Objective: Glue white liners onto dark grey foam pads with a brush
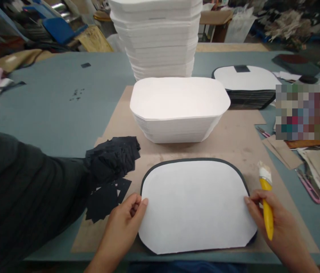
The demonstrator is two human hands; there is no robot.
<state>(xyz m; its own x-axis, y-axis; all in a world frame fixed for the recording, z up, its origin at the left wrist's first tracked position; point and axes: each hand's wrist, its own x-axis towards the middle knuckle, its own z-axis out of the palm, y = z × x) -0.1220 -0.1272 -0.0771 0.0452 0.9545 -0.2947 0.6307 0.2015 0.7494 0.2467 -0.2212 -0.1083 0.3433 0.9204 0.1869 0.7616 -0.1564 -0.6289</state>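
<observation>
A white rounded panel (195, 206) with a black backing showing along its edge lies near the table's front edge. My left hand (130, 214) pinches its left edge, thumb on top. At the right edge, my right hand (270, 212) grips the panel between thumb and fingers and also holds a yellow-handled brush (267, 214), bristles pointing away from me. Black fabric pieces (111, 161) are heaped left of the panel. Behind it sits a stack of white rounded sheets (179, 100).
A taller white stack (162, 41) rises at the back. Black-edged white panels (246, 77) are piled at the back right. Brown board (233, 132) covers part of the blue-green table (54, 106). Pink-handled snips (310, 187) lie at the right. A dark sleeve (26, 197) reaches in from the left.
</observation>
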